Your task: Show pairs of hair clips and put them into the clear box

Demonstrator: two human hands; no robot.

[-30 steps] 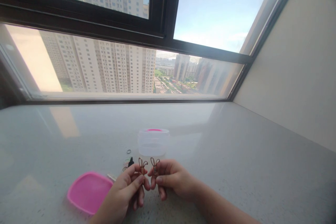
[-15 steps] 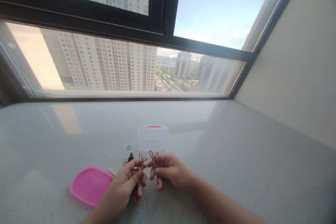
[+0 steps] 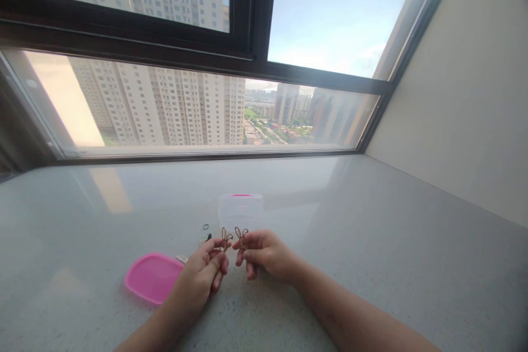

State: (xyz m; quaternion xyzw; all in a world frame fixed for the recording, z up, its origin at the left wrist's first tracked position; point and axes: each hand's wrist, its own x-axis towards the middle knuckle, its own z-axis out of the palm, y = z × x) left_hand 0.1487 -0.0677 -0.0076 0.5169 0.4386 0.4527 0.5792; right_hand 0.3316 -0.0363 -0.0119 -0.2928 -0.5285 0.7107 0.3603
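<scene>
A wide window (image 3: 324, 11) with a dark frame stretches across the far side, tall buildings (image 3: 181, 104) beyond the glass. Below it lies the pale, speckled desk (image 3: 355, 253), meeting a plain wall (image 3: 462, 99) on the right. Over the desk are the left hand (image 3: 202, 272) and right hand (image 3: 270, 256), close together. A pink lid or tray (image 3: 152, 278) lies left of them, partly covered by the left arm. A clear box (image 3: 241, 207) with a pink strip stands just past the hands. Each hand's fingers pinch one rabbit-eared wire clip: the left clip (image 3: 225, 235) and right clip (image 3: 240, 234) are upright, side by side. A small ring (image 3: 205, 226) lies behind the left hand.
</scene>
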